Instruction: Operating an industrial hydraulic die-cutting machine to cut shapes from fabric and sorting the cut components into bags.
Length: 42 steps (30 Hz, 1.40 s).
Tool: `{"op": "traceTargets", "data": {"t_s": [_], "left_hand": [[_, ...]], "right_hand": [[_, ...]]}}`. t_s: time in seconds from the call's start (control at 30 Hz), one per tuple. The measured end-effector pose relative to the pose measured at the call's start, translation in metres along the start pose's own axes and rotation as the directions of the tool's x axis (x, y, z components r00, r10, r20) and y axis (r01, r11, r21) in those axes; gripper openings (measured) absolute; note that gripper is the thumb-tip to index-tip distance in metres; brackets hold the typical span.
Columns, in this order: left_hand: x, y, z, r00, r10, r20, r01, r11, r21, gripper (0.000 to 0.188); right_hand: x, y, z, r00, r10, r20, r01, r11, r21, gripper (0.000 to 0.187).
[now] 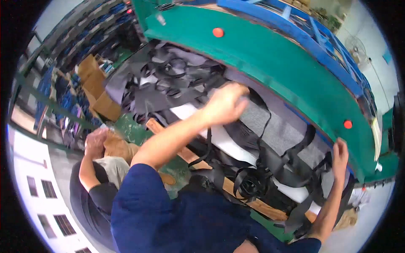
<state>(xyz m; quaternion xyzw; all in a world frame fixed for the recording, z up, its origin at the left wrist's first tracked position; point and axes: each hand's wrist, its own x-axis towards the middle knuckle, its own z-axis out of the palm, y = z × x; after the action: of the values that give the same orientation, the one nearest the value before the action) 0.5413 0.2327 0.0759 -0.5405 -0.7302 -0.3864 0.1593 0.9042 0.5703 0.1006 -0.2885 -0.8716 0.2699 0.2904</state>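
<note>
My left hand [227,103] hovers over the middle of the bed of a green machine, above grey sheet and black strips. Its fingers look curled and are smeared by motion. A black strap [260,100] arcs away beside its fingertips; whether they hold it I cannot tell. Farther right, my right hand [340,158] is raised at the machine's front, just below a red button [348,124], with fingers pointing up and nothing visible in them. Grey sheet material [268,126] lies between the hands, under tangled black cut-out strips [249,183].
The green machine beam [270,63] spans the far side, with another red button [218,32] at left. A wooden bar [261,209] edges the near side. More black scraps [168,76] pile at far left. A co-worker's hand [96,141] and cardboard boxes [97,86] are at left.
</note>
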Motion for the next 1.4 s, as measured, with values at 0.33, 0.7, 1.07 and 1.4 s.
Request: {"op": "traceTargets", "data": {"t_s": [0.33,0.7,1.07,1.4], "left_hand": [[-0.170,0.095,0.009,0.954,-0.271,0.127,0.277,0.960,-0.033,0.018],[-0.187,0.123,0.039,0.984,-0.174,-0.033,0.177,0.981,0.076,0.021],[-0.182,0.128,0.052,0.989,-0.119,-0.090,0.131,0.982,0.139,0.021],[-0.184,0.128,0.048,0.994,-0.107,-0.037,0.111,0.987,0.117,0.025]], "right_hand": [[-0.159,-0.077,0.029,0.801,0.170,0.574,-0.395,0.871,0.293,0.008],[-0.257,-0.066,0.076,0.947,-0.282,0.156,0.303,0.945,-0.127,0.018],[-0.249,-0.043,0.075,0.954,-0.300,0.008,0.298,0.944,-0.139,0.018],[-0.248,-0.048,0.070,0.967,-0.254,0.022,0.254,0.958,-0.135,0.020]]}}
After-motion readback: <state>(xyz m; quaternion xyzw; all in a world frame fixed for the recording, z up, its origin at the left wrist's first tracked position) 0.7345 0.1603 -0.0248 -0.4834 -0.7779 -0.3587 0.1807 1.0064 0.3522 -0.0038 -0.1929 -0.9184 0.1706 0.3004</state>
